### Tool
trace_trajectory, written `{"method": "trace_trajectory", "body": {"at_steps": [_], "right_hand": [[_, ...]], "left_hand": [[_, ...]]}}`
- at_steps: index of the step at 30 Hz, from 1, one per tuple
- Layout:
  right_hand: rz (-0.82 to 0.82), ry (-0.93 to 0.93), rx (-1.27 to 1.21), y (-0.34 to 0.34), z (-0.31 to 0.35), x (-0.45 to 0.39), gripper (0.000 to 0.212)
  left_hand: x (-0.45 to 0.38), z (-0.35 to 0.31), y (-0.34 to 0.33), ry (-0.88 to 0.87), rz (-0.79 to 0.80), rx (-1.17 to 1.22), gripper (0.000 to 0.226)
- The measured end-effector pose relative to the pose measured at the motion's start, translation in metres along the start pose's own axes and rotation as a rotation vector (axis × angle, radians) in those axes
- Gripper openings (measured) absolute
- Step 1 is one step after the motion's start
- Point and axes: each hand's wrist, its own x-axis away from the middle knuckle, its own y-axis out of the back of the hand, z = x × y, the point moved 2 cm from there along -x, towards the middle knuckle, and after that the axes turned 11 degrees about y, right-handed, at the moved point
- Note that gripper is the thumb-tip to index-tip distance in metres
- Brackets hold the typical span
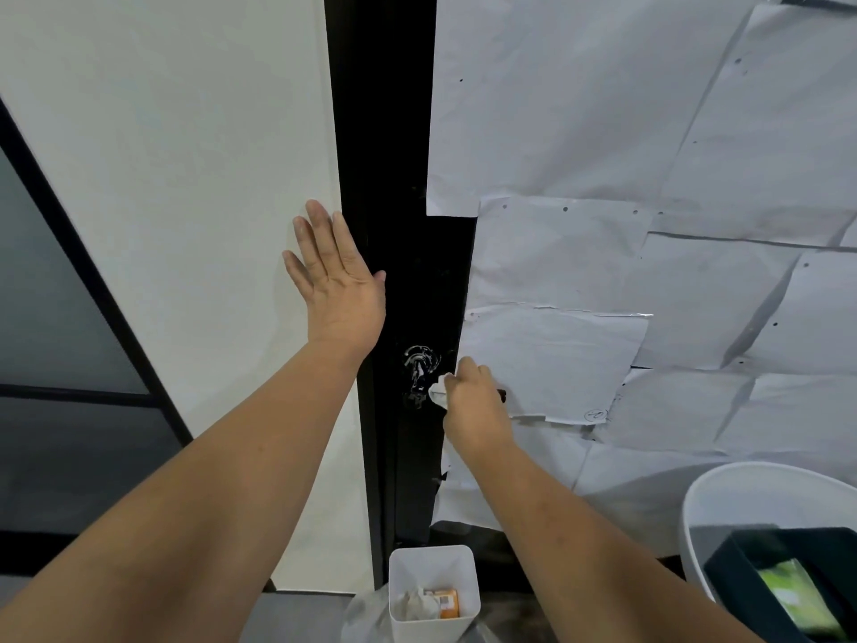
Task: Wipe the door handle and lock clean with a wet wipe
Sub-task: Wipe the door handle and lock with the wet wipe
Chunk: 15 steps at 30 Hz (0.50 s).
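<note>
Your two bare forearms fill the near foreground, reaching toward a tall black door frame [394,132]. Right of it, wrinkled white paper sheets [603,109] cover the door panel; left, a plain white wall panel [162,155]. Large round white bin [714,512] sits at lower right, dark box inside. Small square white plastic container [433,591] stands on the floor below the frame, crumpled wipes and an orange packet in it. Your left hand [336,280] lies flat and open, fingers spread, against the wall panel's edge. Your right hand [473,401], grip closed around a crumpled white wet wipe [438,393], sits just beside the smeared black door lock [419,375]. Handle is hidden behind that hand.
</note>
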Motion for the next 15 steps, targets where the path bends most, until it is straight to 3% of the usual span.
{"method": "trace_trajectory", "body": {"at_steps": [3,8,15], "right_hand": [[-0.050,0.029,-0.051,-0.001,0.003,0.006,0.027],[0.045,0.006,-0.474,0.004,-0.001,0.000,0.026],[-0.039,-0.268,-0.621,0.014,-0.008,0.000,0.037]], "left_hand": [[0.007,0.005,-0.003,-0.021,0.030,-0.025,0.088],[0.020,0.012,-0.007,0.000,0.005,-0.067,0.097],[0.039,0.018,-0.007,0.033,0.007,-0.057,0.101]]}}
